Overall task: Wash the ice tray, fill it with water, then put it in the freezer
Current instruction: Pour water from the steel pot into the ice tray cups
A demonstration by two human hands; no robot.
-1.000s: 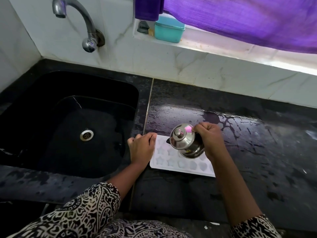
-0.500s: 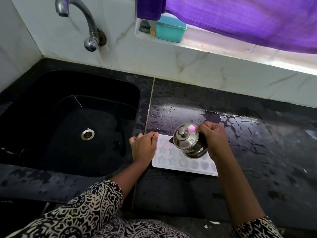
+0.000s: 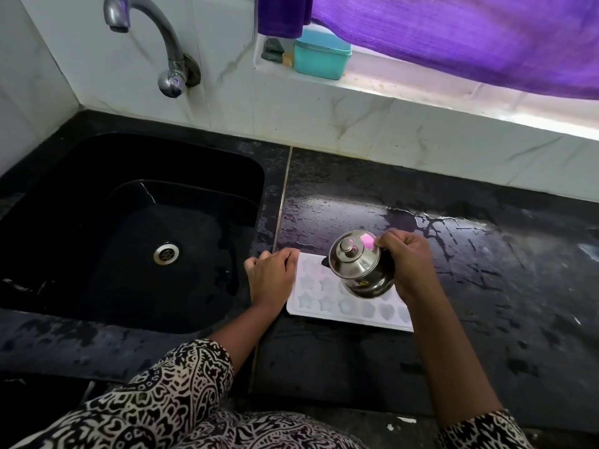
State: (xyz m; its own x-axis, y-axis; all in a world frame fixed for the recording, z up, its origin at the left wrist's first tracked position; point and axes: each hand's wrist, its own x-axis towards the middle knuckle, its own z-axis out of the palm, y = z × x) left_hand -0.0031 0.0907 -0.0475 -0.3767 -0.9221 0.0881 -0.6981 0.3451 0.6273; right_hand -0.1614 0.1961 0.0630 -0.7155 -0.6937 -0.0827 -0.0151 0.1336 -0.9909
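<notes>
Right now the left hand [image 3: 271, 277] lies in a loose fist at the left end of the white ice tray [image 3: 340, 319], its thumb side touching the tray's corner; whether it pinches the rim I cannot tell. The right hand [image 3: 406, 265] is wrapped tightly round a lidded steel jug [image 3: 356, 265], held tilted over the tray with its dark spout pointing left and down. The tray lies flat on the wet black table [image 3: 486, 286], just right of the sink [image 3: 194, 163], with star and heart cells showing. A small yellow sticker [image 3: 364, 281] on the jug is too small to read.
</notes>
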